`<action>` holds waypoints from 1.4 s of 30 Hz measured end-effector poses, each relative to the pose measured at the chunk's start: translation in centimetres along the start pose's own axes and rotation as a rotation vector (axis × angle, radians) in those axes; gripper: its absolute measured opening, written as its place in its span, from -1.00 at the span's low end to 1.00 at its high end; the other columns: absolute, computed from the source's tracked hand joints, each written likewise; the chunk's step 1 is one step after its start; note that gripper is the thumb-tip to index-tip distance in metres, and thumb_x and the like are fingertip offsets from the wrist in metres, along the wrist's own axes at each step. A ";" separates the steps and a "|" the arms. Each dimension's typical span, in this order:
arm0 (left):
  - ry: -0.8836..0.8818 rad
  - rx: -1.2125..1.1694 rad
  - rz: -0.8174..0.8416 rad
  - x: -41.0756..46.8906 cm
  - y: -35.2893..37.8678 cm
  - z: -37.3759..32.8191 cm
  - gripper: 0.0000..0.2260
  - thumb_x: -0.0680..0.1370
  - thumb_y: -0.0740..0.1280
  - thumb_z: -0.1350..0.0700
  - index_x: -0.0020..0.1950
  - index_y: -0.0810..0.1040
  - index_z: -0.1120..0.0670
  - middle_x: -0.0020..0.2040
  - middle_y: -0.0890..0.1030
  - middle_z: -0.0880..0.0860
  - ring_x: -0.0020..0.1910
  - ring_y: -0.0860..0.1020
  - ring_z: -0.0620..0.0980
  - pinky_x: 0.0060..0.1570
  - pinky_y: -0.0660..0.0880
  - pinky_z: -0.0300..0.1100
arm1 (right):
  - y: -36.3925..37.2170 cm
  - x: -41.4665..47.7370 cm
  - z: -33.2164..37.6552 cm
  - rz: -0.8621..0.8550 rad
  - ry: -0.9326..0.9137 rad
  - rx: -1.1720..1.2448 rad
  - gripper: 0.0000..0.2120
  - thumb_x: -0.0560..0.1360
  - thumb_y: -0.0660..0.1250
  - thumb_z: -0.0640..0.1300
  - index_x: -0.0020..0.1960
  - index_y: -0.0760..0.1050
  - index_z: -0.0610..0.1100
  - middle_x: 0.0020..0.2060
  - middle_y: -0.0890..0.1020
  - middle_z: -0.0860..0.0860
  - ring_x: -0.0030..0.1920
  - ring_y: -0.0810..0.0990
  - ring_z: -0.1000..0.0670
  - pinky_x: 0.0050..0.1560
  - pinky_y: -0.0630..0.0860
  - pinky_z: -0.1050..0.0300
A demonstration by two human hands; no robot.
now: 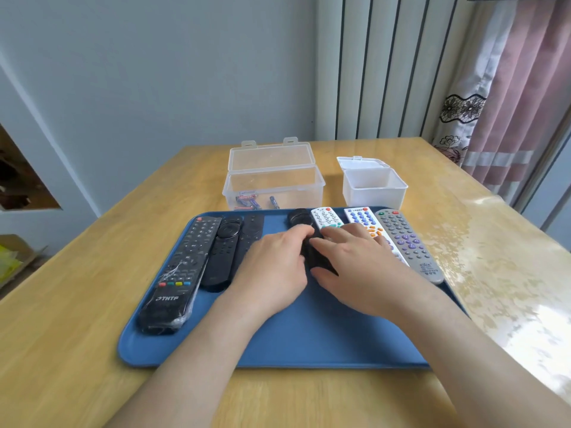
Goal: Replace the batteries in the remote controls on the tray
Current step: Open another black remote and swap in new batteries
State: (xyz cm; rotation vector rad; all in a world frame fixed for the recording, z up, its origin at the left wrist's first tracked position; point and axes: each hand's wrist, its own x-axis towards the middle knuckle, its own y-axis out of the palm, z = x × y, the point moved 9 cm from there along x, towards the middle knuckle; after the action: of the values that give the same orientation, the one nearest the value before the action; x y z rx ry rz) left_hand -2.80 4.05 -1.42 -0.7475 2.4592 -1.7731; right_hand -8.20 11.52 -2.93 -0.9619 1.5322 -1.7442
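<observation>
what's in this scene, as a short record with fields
tray: blue tray on wooden table
hands: left hand and right hand both hold the middle black remote
others: three dark remotes left, three light remotes right
batteries: in the open clear box behind the tray
white box: open, right of clear box

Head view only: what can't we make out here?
Head view:
Black remote: mostly under left hand and right hand; battery cover state hidden.
Batteries in clear box: too small to count or read.
White box: opaque wall hides its floor.
White remote: lower end behind right hand.
</observation>
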 end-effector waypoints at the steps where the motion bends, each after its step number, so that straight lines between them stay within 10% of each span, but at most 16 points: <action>1: -0.028 0.050 -0.053 -0.1 -1.1 0.4 -0.60 0.56 0.21 0.19 0.37 0.40 -0.09 0.21 0.58 -0.02 0.24 0.47 0.05 0.15 0.43 -0.05 | 0.3 0.0 0.2 0.014 -0.005 -0.019 -0.58 0.59 0.12 0.15 0.41 0.30 0.06 0.34 0.37 0.04 0.38 0.23 -0.12 0.22 0.31 -0.11; 8: -0.224 0.508 0.144 -0.4 -1.9 4.4 -0.90 0.56 0.19 0.05 -0.13 0.35 0.03 0.02 0.57 0.04 0.07 0.42 0.08 -0.18 0.26 -0.12 | -0.7 -0.2 1.7 -0.062 -0.114 -0.110 -0.66 0.55 0.21 0.19 0.21 0.49 0.03 0.19 0.49 0.18 0.33 0.29 0.00 0.04 0.28 -0.02; 15: -0.238 0.496 0.119 -0.4 -1.5 3.4 -0.61 0.50 0.30 -0.20 0.11 0.38 0.07 0.06 0.51 0.04 0.08 0.52 0.15 -0.20 0.33 -0.12 | -1.3 -0.1 2.4 -0.147 -0.054 -0.181 -0.71 0.56 0.23 0.15 0.02 0.55 -0.05 0.02 0.53 0.01 0.16 0.40 -0.11 -0.07 0.13 0.01; 19: -0.254 0.410 0.053 -0.1 -1.9 3.9 -0.75 0.46 0.31 0.01 0.01 0.35 0.11 -0.03 0.57 0.10 -0.12 0.48 0.14 -0.23 0.34 -0.12 | -1.2 0.0 2.6 -0.224 -0.035 -0.247 -0.66 0.29 0.55 0.16 -0.36 0.58 -0.10 -0.32 0.55 -0.06 -0.19 0.52 -0.15 -0.22 0.16 0.01; 22: -0.316 0.188 0.037 0.3 -2.2 6.0 -0.68 0.44 0.30 0.11 0.18 0.42 0.07 -0.06 0.62 0.09 -0.04 0.55 0.14 -0.19 0.40 -0.12 | -0.9 0.0 2.2 -0.263 0.006 -0.217 -0.64 0.43 0.40 0.18 -0.28 0.59 -0.12 -0.23 0.56 -0.08 -0.12 0.51 -0.17 -0.18 0.22 -0.02; 26: -0.382 -0.815 -0.063 0.4 -2.9 6.5 -0.59 0.40 0.36 0.16 0.24 0.50 0.00 -0.09 0.68 0.07 -0.23 0.61 0.00 -0.19 0.53 -0.13 | -3.3 -0.7 0.3 -0.449 0.063 0.264 -0.66 0.59 0.12 0.05 -0.30 0.39 -0.08 -0.27 0.52 -0.03 -0.17 0.48 -0.13 -0.17 0.39 -0.04; 29: -0.294 -1.394 -0.126 0.5 -2.9 3.7 -0.79 0.55 0.29 0.31 0.17 0.55 0.18 -0.08 0.69 0.13 -0.16 0.66 0.02 -0.11 0.62 -0.12 | -1.4 -0.2 0.2 -0.100 0.157 1.295 -0.68 0.66 0.11 0.06 -0.14 0.54 0.01 -0.24 0.66 0.07 -0.17 0.62 0.02 -0.12 0.55 0.01; 32: -0.278 -1.475 -0.125 0.1 -1.5 2.0 -0.79 0.59 0.23 0.29 0.18 0.57 0.19 -0.01 0.70 0.14 -0.08 0.67 0.04 -0.03 0.62 -0.10 | -0.6 -0.6 2.4 0.066 0.147 1.776 -0.73 0.66 0.11 0.05 0.18 0.55 0.01 -0.01 0.70 -0.08 -0.09 0.71 -0.20 -0.08 0.65 -0.02; 38: -0.269 -1.371 -0.163 0.2 -1.0 2.1 -0.83 0.55 0.35 0.16 0.06 0.63 0.22 -0.05 0.70 0.20 0.00 0.66 0.21 -0.02 0.60 -0.05 | -1.1 -0.5 1.0 -0.104 0.171 1.573 -0.80 0.67 0.14 -0.13 0.14 0.54 -0.01 -0.13 0.63 -0.16 -0.38 0.65 -0.11 -0.27 0.63 0.08; 42: -0.226 -1.156 -0.237 0.0 -2.1 2.1 -0.78 0.53 0.39 0.09 -0.15 0.62 0.26 -0.37 0.66 0.02 -0.40 0.62 -0.05 -0.37 0.54 -0.23 | -1.0 -0.5 1.5 -0.085 0.151 1.588 -0.75 0.67 0.14 -0.06 0.13 0.54 -0.15 -0.19 0.66 -0.11 -0.42 0.59 0.03 -0.37 0.55 0.19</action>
State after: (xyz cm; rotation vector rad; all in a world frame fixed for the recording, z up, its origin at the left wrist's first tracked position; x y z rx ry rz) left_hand -1.45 1.65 -0.24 -1.1804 3.1300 -0.0523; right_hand -6.61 11.24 -1.94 -0.0278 -0.1480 -2.2912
